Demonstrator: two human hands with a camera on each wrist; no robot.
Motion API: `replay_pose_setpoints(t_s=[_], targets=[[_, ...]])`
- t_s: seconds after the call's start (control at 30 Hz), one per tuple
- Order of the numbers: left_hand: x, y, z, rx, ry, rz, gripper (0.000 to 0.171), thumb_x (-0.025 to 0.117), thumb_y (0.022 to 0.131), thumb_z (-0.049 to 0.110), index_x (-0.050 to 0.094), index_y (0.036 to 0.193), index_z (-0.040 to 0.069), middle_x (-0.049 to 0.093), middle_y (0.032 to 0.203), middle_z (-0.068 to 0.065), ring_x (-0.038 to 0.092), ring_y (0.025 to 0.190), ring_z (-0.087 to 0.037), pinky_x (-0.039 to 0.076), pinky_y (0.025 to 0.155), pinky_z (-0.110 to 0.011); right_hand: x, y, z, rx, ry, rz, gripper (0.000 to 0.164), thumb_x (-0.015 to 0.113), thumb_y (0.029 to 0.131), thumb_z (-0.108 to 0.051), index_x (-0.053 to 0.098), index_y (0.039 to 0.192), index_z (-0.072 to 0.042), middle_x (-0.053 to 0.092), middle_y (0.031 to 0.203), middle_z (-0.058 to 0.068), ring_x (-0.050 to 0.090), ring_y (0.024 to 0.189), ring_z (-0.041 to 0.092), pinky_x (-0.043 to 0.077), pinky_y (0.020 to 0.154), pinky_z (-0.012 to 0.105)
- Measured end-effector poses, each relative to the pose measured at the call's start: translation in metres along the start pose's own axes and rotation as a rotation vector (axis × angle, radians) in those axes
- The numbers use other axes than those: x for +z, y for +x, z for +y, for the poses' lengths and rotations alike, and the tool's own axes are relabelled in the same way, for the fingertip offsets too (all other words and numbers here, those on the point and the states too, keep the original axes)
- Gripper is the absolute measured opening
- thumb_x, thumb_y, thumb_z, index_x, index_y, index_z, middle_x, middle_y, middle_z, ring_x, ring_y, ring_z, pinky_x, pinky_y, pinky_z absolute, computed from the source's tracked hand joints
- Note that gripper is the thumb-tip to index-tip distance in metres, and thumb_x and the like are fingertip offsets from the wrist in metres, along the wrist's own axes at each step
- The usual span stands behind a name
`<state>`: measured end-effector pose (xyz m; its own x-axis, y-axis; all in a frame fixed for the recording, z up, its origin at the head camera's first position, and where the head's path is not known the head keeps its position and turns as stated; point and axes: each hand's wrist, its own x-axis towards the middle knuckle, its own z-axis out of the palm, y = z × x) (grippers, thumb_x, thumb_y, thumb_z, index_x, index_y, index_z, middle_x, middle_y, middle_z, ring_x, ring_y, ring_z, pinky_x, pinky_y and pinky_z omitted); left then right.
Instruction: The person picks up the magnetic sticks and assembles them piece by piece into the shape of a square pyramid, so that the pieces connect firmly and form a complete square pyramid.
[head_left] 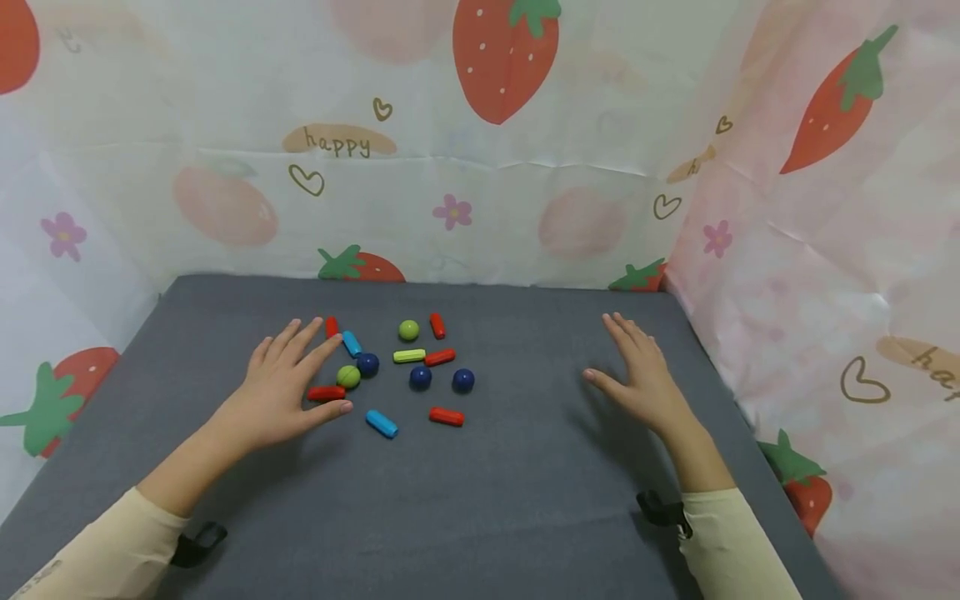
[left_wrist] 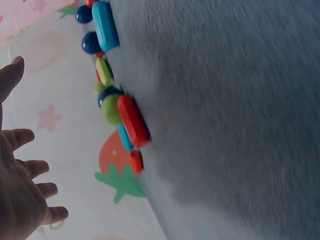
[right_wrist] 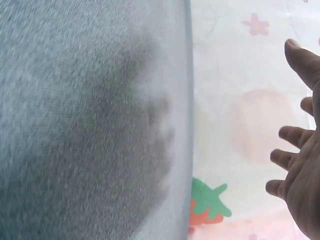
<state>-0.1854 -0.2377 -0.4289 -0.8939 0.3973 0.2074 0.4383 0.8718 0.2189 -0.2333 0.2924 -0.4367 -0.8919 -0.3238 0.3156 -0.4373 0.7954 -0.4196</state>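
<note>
My left hand hovers with spread fingers over the left side of a group of beads, holding nothing. Near its thumb and fingertips are a red cylinder bead, a green ball, a dark blue ball and a blue cylinder. In the left wrist view, the red cylinder lies beyond the palm, apart from the fingers. Well to the right, my right hand is raised above the cloth, fingers extended and nothing in it. Its shadow falls on the cloth in the right wrist view.
A grey cloth covers the table. More beads lie mid-table, among them a yellow-green cylinder, a red cylinder and a dark blue ball. Strawberry-printed curtains stand behind and at both sides.
</note>
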Motion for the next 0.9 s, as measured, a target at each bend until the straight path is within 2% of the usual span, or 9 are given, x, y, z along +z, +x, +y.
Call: replay_pose_setpoints(t_s=[0.13, 0.3, 0.53, 0.73, 0.9], targets=[[0.006, 0.005, 0.011, 0.027, -0.032, -0.003, 0.094, 0.075, 0.088, 0.057, 0.037, 0.159, 0.009, 0.022, 0.167, -0.021, 0.015, 0.154, -0.047, 0.015, 0.114, -0.074, 0.002, 0.004, -0.004, -0.016, 0.025, -0.007, 0.090, 0.078, 0.091, -0.037, 0.029, 0.162, -0.012, 0.030, 0.165, 0.019, 0.025, 0.151, 0.046, 0.016, 0.119, 0.068], [0.013, 0.013, 0.025, 0.061, -0.082, -0.016, 0.091, 0.076, 0.088, 0.054, 0.037, 0.159, 0.011, 0.022, 0.167, -0.019, 0.018, 0.154, -0.045, 0.019, 0.115, -0.071, 0.004, 0.008, -0.009, -0.004, 0.053, -0.011, 0.089, 0.077, 0.093, -0.036, 0.027, 0.163, -0.017, 0.033, 0.164, 0.018, 0.030, 0.149, 0.043, 0.024, 0.116, 0.067], [0.023, 0.020, 0.045, 0.094, -0.152, -0.043, 0.088, 0.076, 0.090, 0.051, 0.037, 0.159, 0.013, 0.027, 0.166, -0.014, 0.023, 0.152, -0.041, 0.022, 0.115, -0.070, 0.009, 0.016, -0.023, 0.000, 0.093, -0.053, 0.087, 0.075, 0.094, -0.035, 0.026, 0.164, -0.019, 0.033, 0.164, 0.016, 0.030, 0.151, 0.039, 0.024, 0.118, 0.064], [0.032, 0.026, 0.059, 0.119, -0.208, -0.057, 0.083, 0.079, 0.089, 0.047, 0.042, 0.156, 0.015, 0.039, 0.160, -0.012, 0.033, 0.146, -0.034, 0.030, 0.111, -0.069, 0.017, 0.024, -0.034, -0.016, 0.115, -0.073, 0.085, 0.075, 0.095, -0.035, 0.028, 0.163, -0.018, 0.034, 0.163, 0.015, 0.030, 0.151, 0.038, 0.025, 0.118, 0.064], [0.039, 0.033, 0.067, 0.134, -0.237, -0.067, 0.079, 0.081, 0.087, 0.045, 0.049, 0.152, 0.014, 0.048, 0.153, -0.008, 0.042, 0.139, -0.031, 0.039, 0.110, -0.059, 0.023, 0.029, -0.042, -0.035, 0.140, -0.088, 0.082, 0.074, 0.096, -0.037, 0.029, 0.163, -0.021, 0.036, 0.163, 0.013, 0.031, 0.151, 0.036, 0.025, 0.118, 0.063]])
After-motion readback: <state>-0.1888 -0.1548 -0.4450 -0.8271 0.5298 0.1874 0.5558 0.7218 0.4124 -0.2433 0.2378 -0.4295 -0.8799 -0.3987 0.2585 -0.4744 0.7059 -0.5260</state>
